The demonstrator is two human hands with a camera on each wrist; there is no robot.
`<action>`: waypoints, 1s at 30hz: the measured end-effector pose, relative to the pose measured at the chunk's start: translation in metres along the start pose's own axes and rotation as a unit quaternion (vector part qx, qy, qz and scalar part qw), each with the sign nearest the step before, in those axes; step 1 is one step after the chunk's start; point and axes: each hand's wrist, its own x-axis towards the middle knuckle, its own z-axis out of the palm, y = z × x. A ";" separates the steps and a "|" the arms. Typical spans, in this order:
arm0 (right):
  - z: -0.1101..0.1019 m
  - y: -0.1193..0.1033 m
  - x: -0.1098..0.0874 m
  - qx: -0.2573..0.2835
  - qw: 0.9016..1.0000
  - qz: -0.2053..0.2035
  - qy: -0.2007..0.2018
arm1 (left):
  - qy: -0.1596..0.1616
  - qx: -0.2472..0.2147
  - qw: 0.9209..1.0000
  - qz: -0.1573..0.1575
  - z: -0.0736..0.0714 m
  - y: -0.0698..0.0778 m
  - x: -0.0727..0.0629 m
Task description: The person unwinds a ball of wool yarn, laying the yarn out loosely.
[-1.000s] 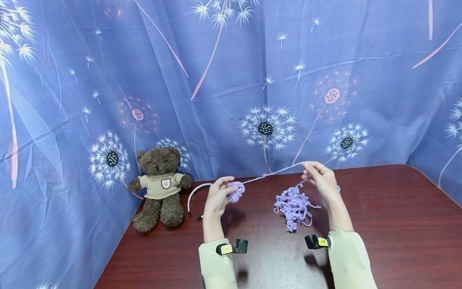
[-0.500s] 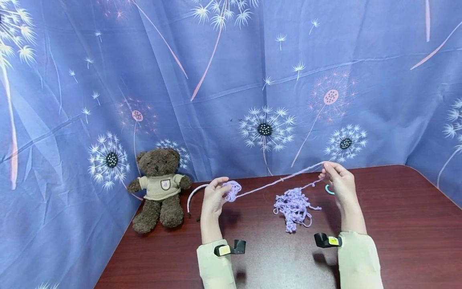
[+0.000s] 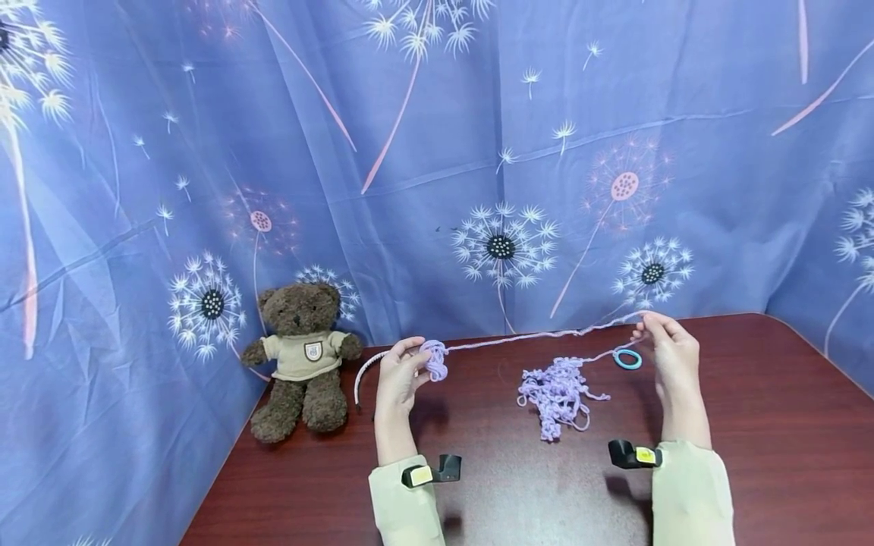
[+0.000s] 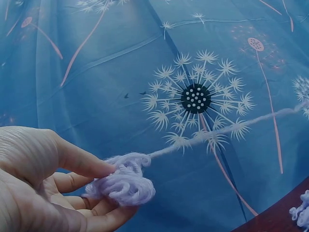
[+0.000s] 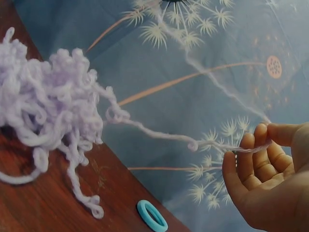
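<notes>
My left hand [image 3: 399,383] grips a small wound bundle of lilac yarn [image 4: 126,181] between thumb and fingers, above the table. From that bundle a single yarn strand [image 3: 512,340] stretches across to my right hand [image 3: 672,353], which pinches it between thumb and fingertips. Past the right fingers, the strand runs back down to a tangled heap of lilac yarn [image 3: 558,390] lying on the table between the hands. In the right wrist view the heap [image 5: 50,96] shows loose kinks and loops, and the strand crosses the curled fingers [image 5: 263,166].
A turquoise ring [image 3: 627,359] lies on the dark red table [image 3: 519,485] just left of the right hand. A brown teddy bear [image 3: 300,364] in a beige shirt sits at the left. Behind the left hand is a white headband [image 3: 365,375]. A blue dandelion-print curtain [image 3: 423,227] hangs behind.
My right hand has moved to the right, drawing the strand longer and uncovering the turquoise ring. The left hand has shifted slightly left with its bundle, while the heap stays in place.
</notes>
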 end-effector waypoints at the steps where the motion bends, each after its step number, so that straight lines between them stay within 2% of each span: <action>1: -0.001 0.000 0.000 0.003 1.000 0.001 0.004 | 0.001 -0.002 1.000 0.000 0.000 0.000 0.000; 8: 0.001 0.004 0.000 -0.006 1.000 -0.015 0.007 | -0.007 -0.002 1.000 -0.002 0.006 0.001 0.001; 14: 0.014 0.011 -0.002 -0.061 0.998 0.000 -0.025 | -0.035 0.003 0.999 0.003 0.018 0.000 0.000; 20: 0.033 0.019 -0.007 -0.113 0.991 0.005 -0.065 | -0.046 0.014 0.999 0.004 0.026 -0.001 -0.001; 25: 0.050 0.026 -0.015 -0.176 0.978 -0.004 -0.115 | -0.059 0.017 0.998 0.000 0.031 0.001 -0.005; 30: 0.073 0.031 -0.027 -0.251 0.951 -0.014 -0.181 | -0.082 0.027 0.996 -0.001 0.037 0.001 -0.007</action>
